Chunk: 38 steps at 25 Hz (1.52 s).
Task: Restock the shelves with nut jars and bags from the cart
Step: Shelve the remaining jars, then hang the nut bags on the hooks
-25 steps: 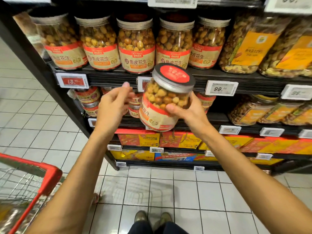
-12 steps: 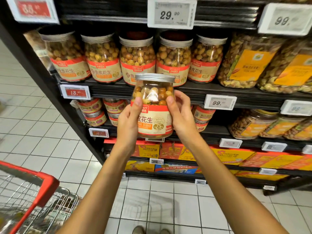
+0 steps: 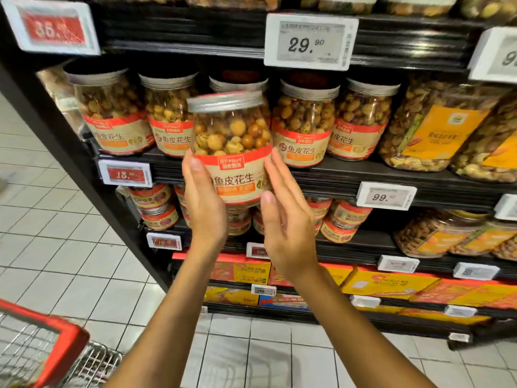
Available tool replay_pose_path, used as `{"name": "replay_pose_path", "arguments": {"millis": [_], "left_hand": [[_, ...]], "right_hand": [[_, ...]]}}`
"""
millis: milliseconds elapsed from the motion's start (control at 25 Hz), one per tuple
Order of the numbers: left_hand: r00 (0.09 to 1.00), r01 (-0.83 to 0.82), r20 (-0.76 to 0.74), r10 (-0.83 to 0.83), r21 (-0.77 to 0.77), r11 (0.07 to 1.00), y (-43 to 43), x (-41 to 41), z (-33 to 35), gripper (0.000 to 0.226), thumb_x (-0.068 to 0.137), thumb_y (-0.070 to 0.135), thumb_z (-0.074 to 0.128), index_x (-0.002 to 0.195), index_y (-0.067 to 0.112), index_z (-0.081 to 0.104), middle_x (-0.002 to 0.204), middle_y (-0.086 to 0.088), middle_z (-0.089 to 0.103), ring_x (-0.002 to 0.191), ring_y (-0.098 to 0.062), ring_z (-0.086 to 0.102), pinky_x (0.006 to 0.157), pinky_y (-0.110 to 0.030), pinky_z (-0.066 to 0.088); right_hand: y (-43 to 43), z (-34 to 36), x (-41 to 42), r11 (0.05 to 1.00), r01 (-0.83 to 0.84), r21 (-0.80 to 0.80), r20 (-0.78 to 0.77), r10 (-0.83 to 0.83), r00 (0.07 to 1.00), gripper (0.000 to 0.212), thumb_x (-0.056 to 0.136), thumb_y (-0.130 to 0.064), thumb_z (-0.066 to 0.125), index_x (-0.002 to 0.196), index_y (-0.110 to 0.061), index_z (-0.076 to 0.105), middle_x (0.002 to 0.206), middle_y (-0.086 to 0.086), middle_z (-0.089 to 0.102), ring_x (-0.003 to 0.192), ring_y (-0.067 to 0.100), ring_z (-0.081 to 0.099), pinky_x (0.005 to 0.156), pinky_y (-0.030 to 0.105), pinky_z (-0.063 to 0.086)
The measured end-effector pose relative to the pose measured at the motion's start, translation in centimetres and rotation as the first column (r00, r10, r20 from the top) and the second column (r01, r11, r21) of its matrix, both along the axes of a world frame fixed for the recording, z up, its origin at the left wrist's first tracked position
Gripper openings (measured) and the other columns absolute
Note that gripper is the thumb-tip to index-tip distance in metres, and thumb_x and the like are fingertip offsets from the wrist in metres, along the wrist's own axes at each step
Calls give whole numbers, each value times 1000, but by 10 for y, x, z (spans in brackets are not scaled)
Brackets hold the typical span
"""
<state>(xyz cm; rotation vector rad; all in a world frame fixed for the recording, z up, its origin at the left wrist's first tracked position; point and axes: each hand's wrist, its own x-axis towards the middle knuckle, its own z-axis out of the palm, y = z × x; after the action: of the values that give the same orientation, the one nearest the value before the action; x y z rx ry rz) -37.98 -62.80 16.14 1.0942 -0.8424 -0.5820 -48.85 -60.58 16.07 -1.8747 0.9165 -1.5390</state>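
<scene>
The jar [image 3: 232, 147] has risen since the earlier frame: it was held low, level with the shelf edge, and now its lid sits up among the row of matching jars [image 3: 303, 121] on the shelf [image 3: 335, 175], with the view tipped higher too. It is upright, label facing out, in front of the one spot where the front of the row looks open — a jar stands further back there, so this seems the slot it is meant for. The left hand [image 3: 205, 208] presses flat against the jar's left side, fingers straight up along the label. The right hand [image 3: 288, 219] cups the lower right side, its fingers spread and only loosely curled; whether the palm bears on the jar I cannot tell. Gripping low down probably leaves the top free to pass under the shelf above and its price tag [image 3: 310, 42]. The jar has not yet landed; its base hangs in front of the shelf lip. The cart [image 3: 56, 348] waits at lower left — its contents are out of sight.
</scene>
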Motion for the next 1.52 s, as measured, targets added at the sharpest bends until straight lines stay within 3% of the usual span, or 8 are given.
{"name": "replay_pose_path", "arguments": {"millis": [240, 400, 600, 880, 1040, 1240, 1360, 1520], "left_hand": [[934, 40, 355, -47, 27, 999, -35, 27, -9, 55, 99, 35, 13, 149, 10, 17, 145, 10, 23, 126, 19, 18, 101, 4, 14], [855, -26, 519, -1, 44, 999, -47, 31, -11, 61, 100, 43, 25, 147, 4, 23, 150, 0, 29, 135, 3, 23, 110, -7, 18], [757, -75, 627, 185, -197, 977, -20, 32, -26, 44, 94, 15, 46, 133, -6, 46, 135, -13, 48, 128, -15, 42, 109, -20, 31], [713, -47, 701, 15, 26, 999, -33, 37, -11, 49, 93, 9, 49, 139, -1, 40, 145, -15, 42, 135, -16, 34, 110, -6, 18], [670, -35, 742, -15, 52, 998, -31, 45, -3, 44, 93, 6, 50, 136, 0, 46, 139, -14, 49, 131, -21, 42, 108, -11, 24], [840, -142, 537, 80, 74, 987, 18, 50, -8, 25, 90, 11, 51, 112, 8, 63, 103, -5, 65, 94, -12, 60, 87, -20, 46], [956, -125, 290, 43, 271, 954, 73, 51, -22, 18, 90, 10, 53, 102, 18, 64, 85, 0, 69, 80, -9, 62, 80, -27, 50], [957, -271, 20, 290, 423, 865, 182, 62, -45, 24, 93, 3, 48, 91, 20, 64, 67, 7, 68, 65, -4, 63, 65, -16, 49]], "right_hand": [[-33, -10, 12, 999, 30, 21, -18, -30, 999, 47, 95, -19, 41, 135, 6, 37, 147, 17, 33, 137, 10, 30, 109, 21, 32], [-52, -10, 8, 990, 131, 57, -144, -121, 982, 47, 95, -16, 41, 138, 4, 35, 149, 15, 31, 139, 13, 26, 113, 16, 22], [-49, -16, 2, 981, 135, -141, -213, -163, 963, 41, 94, -14, 43, 127, 9, 50, 140, 20, 44, 132, 16, 38, 111, 21, 31], [-64, -6, 15, 983, 178, 31, -266, -164, 950, 38, 95, -16, 46, 126, 2, 54, 146, 11, 40, 131, 3, 31, 105, 3, 22], [-63, 0, 9, 978, 165, 126, -287, -123, 950, 35, 97, -19, 45, 125, -2, 57, 147, 6, 39, 133, 3, 31, 109, 14, 28], [-21, -15, 0, 989, 143, 21, -186, -137, 973, 26, 93, -8, 46, 107, 5, 64, 119, 15, 59, 113, 12, 51, 98, 11, 35], [11, -33, 12, 993, -13, 114, -216, 38, 976, 26, 92, -9, 45, 100, 4, 66, 109, 14, 63, 104, 12, 54, 95, 18, 41], [70, -60, 48, 892, -334, 305, -212, 406, 889, 26, 93, -12, 44, 101, 0, 65, 106, 9, 62, 98, 12, 58, 88, 13, 42]]}}
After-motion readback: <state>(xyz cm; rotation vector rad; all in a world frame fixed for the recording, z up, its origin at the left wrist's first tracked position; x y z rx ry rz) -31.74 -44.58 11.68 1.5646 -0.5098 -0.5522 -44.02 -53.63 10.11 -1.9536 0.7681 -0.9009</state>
